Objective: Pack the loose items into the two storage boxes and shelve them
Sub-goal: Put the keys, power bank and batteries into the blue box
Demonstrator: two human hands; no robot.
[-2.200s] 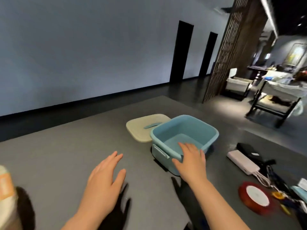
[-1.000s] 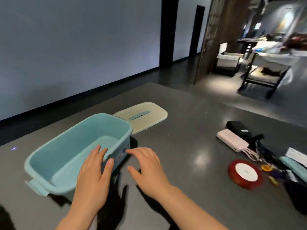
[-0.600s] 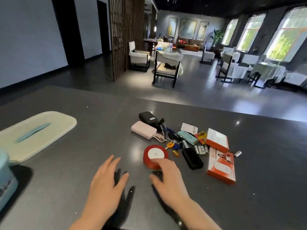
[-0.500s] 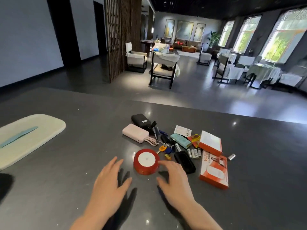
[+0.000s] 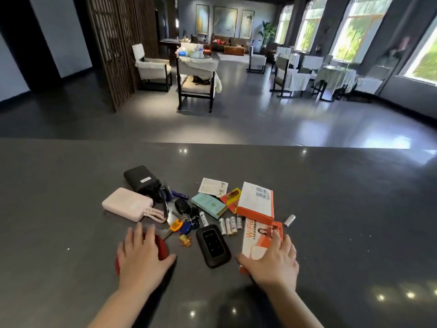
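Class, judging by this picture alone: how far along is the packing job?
Done: nothing visibly packed; no storage box in view. In hand: the left hand covers the red tape roll; the right hand lies on the orange WiFi box. Left: pink power bank, keys, batteries lie loose on the table.

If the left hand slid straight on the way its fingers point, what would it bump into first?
Probably the pink power bank or its cable: the left hand lies over the red tape roll, fingers pointing away and slightly right. Depth is uncertain.

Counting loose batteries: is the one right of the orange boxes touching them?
No, that battery lies apart from the orange boxes on bare table.
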